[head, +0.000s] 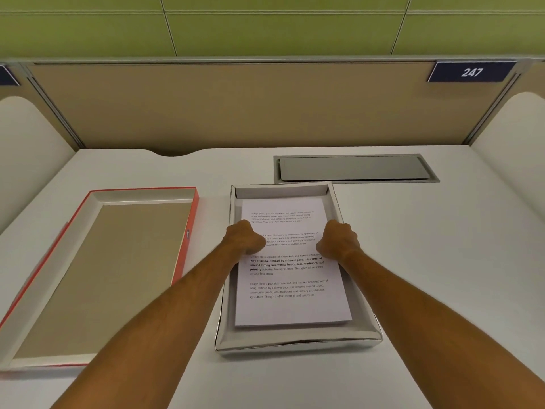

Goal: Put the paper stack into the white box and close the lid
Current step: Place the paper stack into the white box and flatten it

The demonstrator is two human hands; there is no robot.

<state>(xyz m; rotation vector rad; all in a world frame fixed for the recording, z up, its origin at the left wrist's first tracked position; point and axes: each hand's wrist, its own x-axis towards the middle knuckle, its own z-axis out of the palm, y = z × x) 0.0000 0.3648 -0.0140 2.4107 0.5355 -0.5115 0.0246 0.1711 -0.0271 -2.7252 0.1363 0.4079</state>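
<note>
- My left hand [244, 238] and right hand [339, 239], fingers curled, pinch the side edges of the printed white paper stack [290, 278], keeping it level inside the shallow white cardboard box [298, 340].
- The red-edged cardboard lid [97, 278] lies upturned to the left, within reach for closing.

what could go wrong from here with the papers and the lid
1. The paper stack looks tilted, its near end close to the near wall of the white box. If the left hand and right hand let go unevenly, sheets might slide or ride up on that wall.
2. That near wall looks dented and bowed, so the lid, lying upside down on the left, may catch when fitted.
3. Any raised sheet could be creased under the lid.
</note>
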